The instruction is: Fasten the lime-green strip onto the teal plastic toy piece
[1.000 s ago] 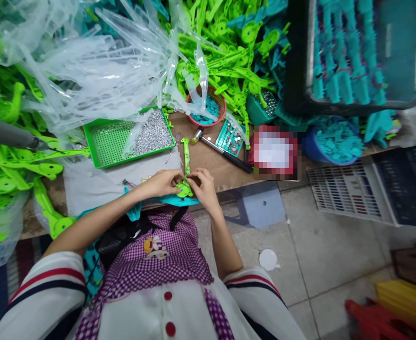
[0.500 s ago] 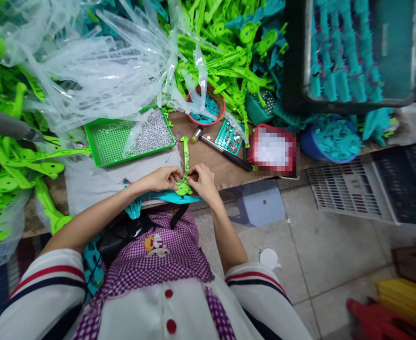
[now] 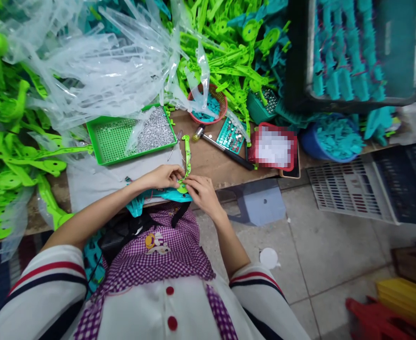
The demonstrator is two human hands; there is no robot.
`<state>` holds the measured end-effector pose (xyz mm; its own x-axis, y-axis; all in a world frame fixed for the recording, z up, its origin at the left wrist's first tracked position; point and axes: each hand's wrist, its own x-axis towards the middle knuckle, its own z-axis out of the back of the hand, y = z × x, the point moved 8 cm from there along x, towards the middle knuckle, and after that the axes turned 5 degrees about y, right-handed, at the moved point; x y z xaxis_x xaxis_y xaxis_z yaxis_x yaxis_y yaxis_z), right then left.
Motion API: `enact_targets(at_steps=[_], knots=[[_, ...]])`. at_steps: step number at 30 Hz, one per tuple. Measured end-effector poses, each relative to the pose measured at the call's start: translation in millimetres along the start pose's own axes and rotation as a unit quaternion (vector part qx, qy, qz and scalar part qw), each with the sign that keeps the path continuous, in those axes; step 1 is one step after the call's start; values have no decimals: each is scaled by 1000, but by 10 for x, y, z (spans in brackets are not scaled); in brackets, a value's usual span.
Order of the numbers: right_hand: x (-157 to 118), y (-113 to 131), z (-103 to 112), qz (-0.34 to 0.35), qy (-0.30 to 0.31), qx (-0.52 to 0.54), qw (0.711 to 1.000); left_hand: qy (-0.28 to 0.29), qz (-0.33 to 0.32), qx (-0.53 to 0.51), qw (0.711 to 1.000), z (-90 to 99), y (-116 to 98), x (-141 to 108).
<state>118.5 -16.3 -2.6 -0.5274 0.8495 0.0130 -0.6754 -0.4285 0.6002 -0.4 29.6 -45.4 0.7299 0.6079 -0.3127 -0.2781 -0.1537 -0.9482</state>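
Head view, the sole view available. Shows a long lime-green plastic part at the near side of the wooden counter, set between left hand and right hand. Runs lengthwise almost straight away from the body: slim stem on the far side, broad rounded end nearest the checked apron. Lies just right of the left hand and just left of the right hand, with the stem extending beyond both. Gripped only toward the near end, apparently around the neck and rounded portion; no contact seen along the far stem.

Left hand: fingertips drawn together at the neck, on the left flank. Right hand: fingers closed across the rounded end from the right, partly covering it. Judged equally near, with no advantage to either side. Cannot tell if thin wire is pinched as well; too small to resolve.

Below the rounded end, along the counter edge, noted a teal plastic part; contact between the two not determinable. To the left of the stem, recorded a slim screwdriver-like tool and, beyond it, a green tray of small metal pieces. To the right, well apart from the stem, a hammer, laid obliquely.
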Motion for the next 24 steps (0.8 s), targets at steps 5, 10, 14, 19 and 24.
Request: enact_targets(at_steps=[5,10,14,19,24], knots=[[45,27,-18,27,39,-61,997,45,-14,36,998,-15,-54,-99],[38,33,-48,38,64,-101,992,27,-11,54,998,-5,-65,-124],[40,35,-59,35,70,-97,992,32,-9,58,998,-16,-84,-136],[28,28,-33,33,54,-61,996,1,-14,172,985,-16,-201,-181],[12,4,-39,26,53,-43,997,-68,-1,259,964,-40,-308,-298]])
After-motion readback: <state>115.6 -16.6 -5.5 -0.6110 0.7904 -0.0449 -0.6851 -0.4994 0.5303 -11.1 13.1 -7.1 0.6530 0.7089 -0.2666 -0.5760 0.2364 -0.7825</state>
